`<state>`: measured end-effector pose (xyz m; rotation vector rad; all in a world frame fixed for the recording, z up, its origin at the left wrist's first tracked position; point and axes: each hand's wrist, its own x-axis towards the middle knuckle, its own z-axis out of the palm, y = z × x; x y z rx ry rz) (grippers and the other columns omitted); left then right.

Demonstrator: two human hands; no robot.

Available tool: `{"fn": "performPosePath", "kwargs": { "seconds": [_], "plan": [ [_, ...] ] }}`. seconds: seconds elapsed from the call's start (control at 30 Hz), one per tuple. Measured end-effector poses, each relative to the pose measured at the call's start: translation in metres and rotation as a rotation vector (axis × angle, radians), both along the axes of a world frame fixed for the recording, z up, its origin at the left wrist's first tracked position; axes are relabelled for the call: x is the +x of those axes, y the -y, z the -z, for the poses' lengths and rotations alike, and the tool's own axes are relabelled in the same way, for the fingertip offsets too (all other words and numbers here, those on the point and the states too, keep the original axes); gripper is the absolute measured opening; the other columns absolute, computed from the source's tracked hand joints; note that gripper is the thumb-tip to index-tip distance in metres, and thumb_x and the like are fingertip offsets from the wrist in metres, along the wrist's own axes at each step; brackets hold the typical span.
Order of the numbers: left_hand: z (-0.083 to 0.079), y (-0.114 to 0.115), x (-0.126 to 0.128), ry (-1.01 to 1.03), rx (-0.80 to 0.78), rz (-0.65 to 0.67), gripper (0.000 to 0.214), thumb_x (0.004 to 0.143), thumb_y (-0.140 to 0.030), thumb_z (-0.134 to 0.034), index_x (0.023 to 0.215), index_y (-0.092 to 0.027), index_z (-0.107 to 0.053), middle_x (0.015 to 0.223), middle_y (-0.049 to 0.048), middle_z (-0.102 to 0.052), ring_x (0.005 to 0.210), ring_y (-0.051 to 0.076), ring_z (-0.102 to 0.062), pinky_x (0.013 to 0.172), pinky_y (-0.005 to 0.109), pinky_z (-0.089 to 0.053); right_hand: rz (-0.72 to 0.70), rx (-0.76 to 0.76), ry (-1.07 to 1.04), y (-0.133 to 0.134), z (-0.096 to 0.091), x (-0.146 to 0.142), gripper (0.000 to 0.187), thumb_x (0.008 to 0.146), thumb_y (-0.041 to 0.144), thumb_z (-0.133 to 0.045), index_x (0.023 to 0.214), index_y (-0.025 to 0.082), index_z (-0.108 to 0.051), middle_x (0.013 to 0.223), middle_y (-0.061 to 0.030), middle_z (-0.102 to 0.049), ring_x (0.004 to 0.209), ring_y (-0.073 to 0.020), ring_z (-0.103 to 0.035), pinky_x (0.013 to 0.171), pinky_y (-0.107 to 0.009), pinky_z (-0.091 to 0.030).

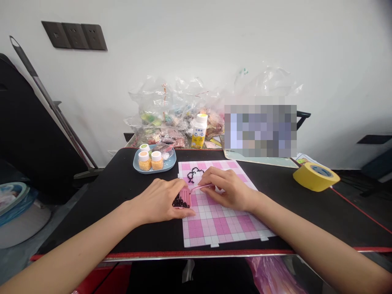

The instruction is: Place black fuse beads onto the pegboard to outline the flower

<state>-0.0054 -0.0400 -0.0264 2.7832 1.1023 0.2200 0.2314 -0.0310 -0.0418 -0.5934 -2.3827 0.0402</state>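
My left hand (161, 200) grips a small pink ridged tray (185, 196) with black beads (180, 201) in it, at the left edge of the pegboard. Between the fingertips of my right hand (228, 188) is a pair of pink tweezers (200, 186), its tip pointing left at the tray's edge. Whether the tip holds a bead is too small to tell. Both hands are over a pink and white checked pegboard (225, 224). Near its top left, black beads form a curved outline (190, 175), partly hidden behind my right hand.
A blue plate (167, 166) holds several small jars (145, 161) at the back left. Behind stand a white and yellow bottle (199, 131) and plastic bags of beads (171, 122). A yellow tape roll (315, 176) lies at right on the black mat (137, 237).
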Motion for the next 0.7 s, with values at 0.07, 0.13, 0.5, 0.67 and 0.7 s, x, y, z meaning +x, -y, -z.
{"fn": "performPosePath", "kwargs": {
  "seconds": [0.07, 0.13, 0.5, 0.67, 0.7],
  "plan": [
    [-0.0006, 0.0004, 0.0001, 0.003, -0.002, -0.002, 0.054, 0.081, -0.064, -0.05, 0.109, -0.018, -0.053, 0.102, 0.0066, -0.066, 0.084, 0.026, -0.065, 0.07, 0.035, -0.044, 0.023, -0.009, -0.019, -0.0012, 0.0004, 0.0012, 0.013, 0.092, 0.022, -0.047, 0.097, 0.017, -0.058, 0.086, -0.0054, -0.061, 0.074, -0.0125, -0.058, 0.059, -0.024, -0.048],
    [-0.0012, 0.0007, 0.0001, 0.006, -0.005, -0.001, 0.054, 0.081, -0.064, -0.05, 0.108, -0.017, -0.053, 0.102, 0.0066, -0.066, 0.084, 0.026, -0.065, 0.07, 0.035, -0.044, 0.055, -0.022, -0.037, -0.0024, 0.0011, 0.0019, 0.013, 0.092, 0.022, -0.048, 0.096, 0.017, -0.058, 0.087, -0.0054, -0.062, 0.072, -0.0123, -0.058, 0.058, -0.024, -0.047],
    [-0.0017, -0.0003, 0.0003, 0.009, -0.004, 0.007, 0.052, 0.081, -0.064, -0.05, 0.105, -0.017, -0.054, 0.098, 0.0058, -0.066, 0.082, 0.024, -0.065, 0.069, 0.033, -0.043, 0.412, 0.053, -0.037, -0.0098, 0.0027, 0.0051, 0.013, 0.09, 0.024, -0.05, 0.086, 0.016, -0.059, 0.081, -0.0033, -0.062, 0.061, -0.0096, -0.054, 0.055, -0.022, -0.04],
    [-0.0021, -0.0001, 0.0006, 0.016, -0.013, 0.018, 0.05, 0.081, -0.063, -0.05, 0.103, -0.018, -0.055, 0.099, 0.0059, -0.066, 0.082, 0.025, -0.065, 0.069, 0.033, -0.043, 0.343, -0.001, 0.015, -0.0085, 0.0017, 0.0056, 0.014, 0.091, 0.024, -0.048, 0.09, 0.016, -0.06, 0.085, -0.0053, -0.062, 0.063, -0.0107, -0.055, 0.059, -0.024, -0.043],
    [-0.0022, 0.0, 0.0007, 0.016, -0.016, 0.019, 0.05, 0.081, -0.063, -0.05, 0.103, -0.018, -0.055, 0.1, 0.006, -0.066, 0.082, 0.025, -0.065, 0.069, 0.033, -0.043, 0.318, -0.014, 0.029, -0.0081, 0.0017, 0.0055, 0.014, 0.091, 0.025, -0.048, 0.091, 0.016, -0.06, 0.086, -0.0056, -0.062, 0.063, -0.0108, -0.055, 0.058, -0.024, -0.044]
  ]
}}
